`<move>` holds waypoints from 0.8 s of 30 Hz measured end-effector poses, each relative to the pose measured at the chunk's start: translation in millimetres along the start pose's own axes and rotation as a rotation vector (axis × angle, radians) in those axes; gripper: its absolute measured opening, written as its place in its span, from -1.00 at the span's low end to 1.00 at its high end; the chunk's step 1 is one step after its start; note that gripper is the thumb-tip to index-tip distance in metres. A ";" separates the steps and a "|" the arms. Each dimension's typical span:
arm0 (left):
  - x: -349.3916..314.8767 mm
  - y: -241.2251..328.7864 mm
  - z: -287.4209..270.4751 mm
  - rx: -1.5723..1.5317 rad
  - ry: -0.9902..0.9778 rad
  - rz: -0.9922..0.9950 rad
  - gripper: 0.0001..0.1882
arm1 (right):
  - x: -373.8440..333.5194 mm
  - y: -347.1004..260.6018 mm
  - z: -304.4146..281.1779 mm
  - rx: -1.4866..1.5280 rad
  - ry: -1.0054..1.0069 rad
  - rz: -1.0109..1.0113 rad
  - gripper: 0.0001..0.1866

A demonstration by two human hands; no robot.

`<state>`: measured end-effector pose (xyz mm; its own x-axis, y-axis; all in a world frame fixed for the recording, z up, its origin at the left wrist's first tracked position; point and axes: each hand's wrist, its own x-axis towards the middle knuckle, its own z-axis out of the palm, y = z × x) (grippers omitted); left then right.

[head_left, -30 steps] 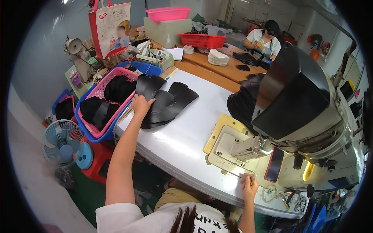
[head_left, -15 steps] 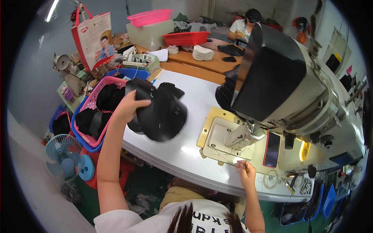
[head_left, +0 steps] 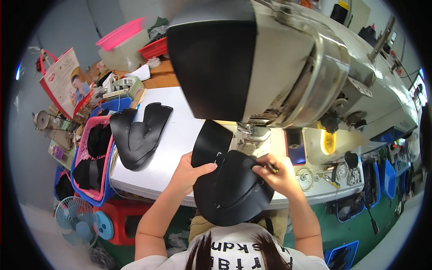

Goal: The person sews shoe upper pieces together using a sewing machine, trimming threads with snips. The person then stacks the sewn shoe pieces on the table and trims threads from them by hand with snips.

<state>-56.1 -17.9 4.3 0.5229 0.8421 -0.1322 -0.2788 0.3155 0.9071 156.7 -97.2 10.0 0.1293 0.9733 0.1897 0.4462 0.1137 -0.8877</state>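
Note:
A black, curved leather-like shoe upper (head_left: 229, 198) hangs in front of the sewing machine, over the table's near edge, with small white marks on its face. My left hand (head_left: 184, 174) grips its left side, thumb on top. My right hand (head_left: 282, 174) is closed at its right side; a small dark thing shows between the fingers, too small to name. The machine's presser area (head_left: 252, 135) is just beyond the upper. Another black upper (head_left: 143, 139) lies on the white tabletop to the left.
The machine's big head (head_left: 288, 58) fills the upper middle. A phone (head_left: 294, 146) and wound cord (head_left: 307, 179) lie right of the presser. At left, a pink basket (head_left: 82, 146) of black pieces sits in a blue bin (head_left: 106, 194), near a fan (head_left: 75, 220).
My left hand has let an upper go on the table and now holds one before the machine. My right hand has risen from the machine plate to this upper. The view has shifted.

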 end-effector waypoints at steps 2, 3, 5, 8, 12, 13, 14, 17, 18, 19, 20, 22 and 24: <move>11.3 -8.2 14.8 -0.045 -0.018 0.001 -0.76 | 6.0 7.0 -12.3 -0.036 0.105 -0.115 -0.84; 17.0 -11.2 21.9 -0.093 -0.006 0.012 -0.76 | 8.6 10.2 -19.8 -0.057 0.105 -0.044 -0.86; 27.3 -16.3 31.6 -0.161 0.030 0.006 -0.77 | 15.9 6.1 -27.9 0.037 0.162 0.001 -0.87; 39.9 -19.1 42.4 -0.187 0.038 -0.016 -0.76 | 25.9 15.4 -41.9 -0.114 0.192 0.077 -0.80; 52.5 -12.5 50.4 -0.212 0.042 -0.055 -0.77 | 35.1 34.4 -40.1 0.010 0.370 0.050 -0.75; 54.1 -9.3 53.0 -0.216 0.036 -0.018 -0.77 | 38.5 43.9 -40.2 -0.036 0.411 0.010 -0.76; 55.0 -6.5 55.4 -0.221 0.030 0.018 -0.78 | 42.5 48.4 -43.4 -0.024 0.350 -0.008 -0.80; 59.8 -7.7 57.5 -0.240 0.029 0.029 -0.73 | 46.3 74.9 -52.0 -0.080 0.244 -0.022 -0.79; 61.7 -10.5 55.8 -0.264 0.024 0.031 -0.70 | 46.7 78.5 -52.1 -0.115 0.218 -0.025 -0.78; 63.0 -11.9 54.4 -0.262 0.027 0.030 -0.70 | 47.3 82.0 -52.4 -0.151 0.193 -0.030 -0.76; 64.3 -13.0 53.3 -0.259 0.021 0.023 -0.68 | 48.2 85.4 -52.8 -0.185 0.169 -0.035 -0.75; 65.2 -14.7 52.4 -0.256 0.018 0.013 -0.67 | 49.6 80.5 -50.2 -0.140 0.280 -0.082 -0.90; 65.3 -16.0 52.0 -0.239 0.023 0.024 -0.67 | 50.2 80.1 -49.5 -0.161 0.335 -0.122 -0.90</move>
<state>24.4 9.3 2.0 0.4958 0.8596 -0.1232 -0.4751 0.3873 0.7901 242.7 -49.2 -30.8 0.3370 0.8327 0.4395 0.6058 0.1656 -0.7782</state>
